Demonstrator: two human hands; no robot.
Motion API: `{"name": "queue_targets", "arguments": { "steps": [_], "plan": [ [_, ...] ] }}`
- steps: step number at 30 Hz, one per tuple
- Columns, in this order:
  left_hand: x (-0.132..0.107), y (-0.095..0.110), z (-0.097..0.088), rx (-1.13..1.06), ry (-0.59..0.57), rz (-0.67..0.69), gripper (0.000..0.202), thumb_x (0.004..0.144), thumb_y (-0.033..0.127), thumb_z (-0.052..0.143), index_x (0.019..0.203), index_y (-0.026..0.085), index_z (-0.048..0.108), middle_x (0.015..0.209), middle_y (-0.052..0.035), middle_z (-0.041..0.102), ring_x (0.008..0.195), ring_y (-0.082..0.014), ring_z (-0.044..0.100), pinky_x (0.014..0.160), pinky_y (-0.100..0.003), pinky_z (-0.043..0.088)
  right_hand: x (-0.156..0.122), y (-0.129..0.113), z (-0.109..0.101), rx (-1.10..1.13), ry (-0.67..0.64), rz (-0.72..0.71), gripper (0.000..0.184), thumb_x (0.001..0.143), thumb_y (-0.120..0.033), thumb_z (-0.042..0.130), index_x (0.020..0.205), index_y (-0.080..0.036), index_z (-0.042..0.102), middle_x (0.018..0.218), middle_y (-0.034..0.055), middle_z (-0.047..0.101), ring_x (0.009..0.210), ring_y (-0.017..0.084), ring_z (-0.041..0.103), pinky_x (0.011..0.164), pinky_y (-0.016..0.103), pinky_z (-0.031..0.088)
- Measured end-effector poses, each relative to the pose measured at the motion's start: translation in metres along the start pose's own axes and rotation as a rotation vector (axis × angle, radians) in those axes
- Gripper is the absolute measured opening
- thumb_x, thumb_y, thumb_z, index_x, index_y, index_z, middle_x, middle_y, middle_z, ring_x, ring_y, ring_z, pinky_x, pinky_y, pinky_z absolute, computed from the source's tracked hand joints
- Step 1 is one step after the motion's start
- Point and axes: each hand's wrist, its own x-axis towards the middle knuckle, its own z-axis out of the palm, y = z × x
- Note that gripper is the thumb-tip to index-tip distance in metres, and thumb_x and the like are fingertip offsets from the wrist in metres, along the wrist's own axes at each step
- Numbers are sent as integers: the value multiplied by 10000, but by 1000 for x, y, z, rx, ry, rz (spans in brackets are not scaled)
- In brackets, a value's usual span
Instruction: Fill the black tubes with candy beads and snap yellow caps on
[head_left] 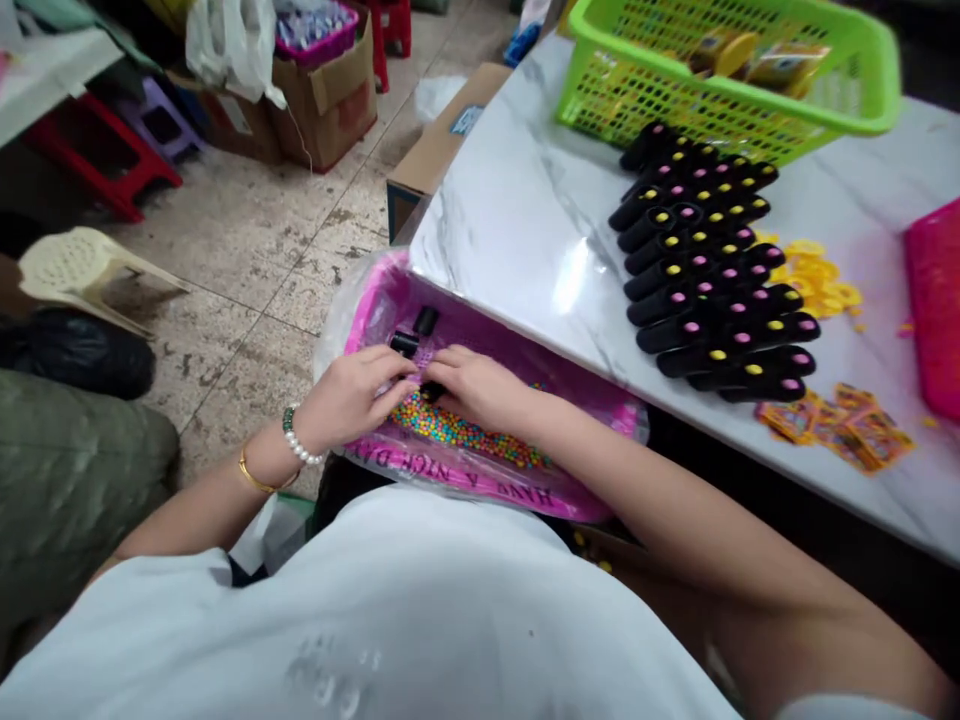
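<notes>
A pink tray [517, 345] lined with clear plastic sits below the table's near edge. Small multicoloured candy-like beads [469, 432] are heaped inside it. Over the tray, my right hand [480, 385] has its fingers closed on a small black piece [431, 391], mostly covered by the fingers. My left hand [356, 395] is close beside it, thumb and fingers drawn together; whatever is between their tips is too small to make out. Two short black cylinders [425, 320] lie in the tray just beyond my left fingers.
On the marble-patterned table [517, 200] stand rows of black tubes [697, 290] with pink or yellow ends. Around them are yellow plastic pieces [814, 280], orange printed packets [840, 430], a green basket [697, 95] and a pink container [937, 300]. A cream stool [75, 265] is left.
</notes>
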Motion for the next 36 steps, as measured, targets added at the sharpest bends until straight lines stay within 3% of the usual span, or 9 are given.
{"name": "queue_targets", "arguments": {
  "steps": [5,9,14,18,22,27,31,34,36],
  "plan": [
    [-4,4,9,-63,-68,0,206,945,255,529,1026,136,676,914,-77,704,833,-165,656,758,-285,524,-60,8,7,-74,13,-34,271,906,-90,488,1119,-146,646,1054,136,648,975,257,552,876,404,493],
    [3,10,17,-58,-77,-22,213,943,245,515,1016,131,679,892,-77,697,809,-165,653,740,-283,517,-61,-5,31,-81,-10,-78,247,936,-122,480,1101,-100,661,1039,165,660,987,265,564,919,427,485],
    [8,14,11,-98,-71,-1,182,928,239,554,1003,139,686,876,-58,708,786,-148,655,720,-256,510,-62,-8,23,357,100,-73,304,851,-55,557,1117,-158,664,1091,101,695,1026,213,621,925,375,497],
    [8,14,8,-155,-74,14,162,927,251,572,978,149,687,856,-48,715,778,-145,659,717,-255,510,-81,-1,1,738,183,103,242,828,-173,660,1065,-206,694,1038,52,720,970,185,663,897,343,507],
    [12,26,13,-225,-90,47,219,916,282,604,1094,161,643,972,-65,714,875,-163,659,777,-285,521,-87,-8,0,1100,279,271,286,770,-239,739,1049,-202,685,1033,44,701,947,179,670,877,332,532],
    [21,49,22,-318,-90,90,368,868,272,666,1209,170,570,1062,-88,662,967,-192,627,844,-333,524,-80,-23,7,1239,466,376,262,737,-201,741,935,-214,569,892,-25,627,740,107,643,723,247,544],
    [50,47,22,-320,-51,87,258,840,194,676,1093,180,625,985,-56,663,897,-168,625,806,-303,519,-81,-21,-1,1135,607,446,220,763,-239,713,846,-218,511,896,-5,649,707,113,632,661,239,541],
    [101,35,24,-245,14,61,249,796,226,715,1028,161,654,885,-35,661,763,-146,607,717,-278,506,-90,-18,-13,1015,758,480,179,769,-253,718,875,-214,580,995,42,688,905,177,672,823,304,553],
    [143,29,28,-180,43,26,202,803,242,693,979,145,674,837,-35,670,710,-136,600,683,-266,494,-99,-19,-20,963,793,509,140,795,-267,701,900,-213,624,938,44,707,881,186,684,811,309,558]
  ]
}}
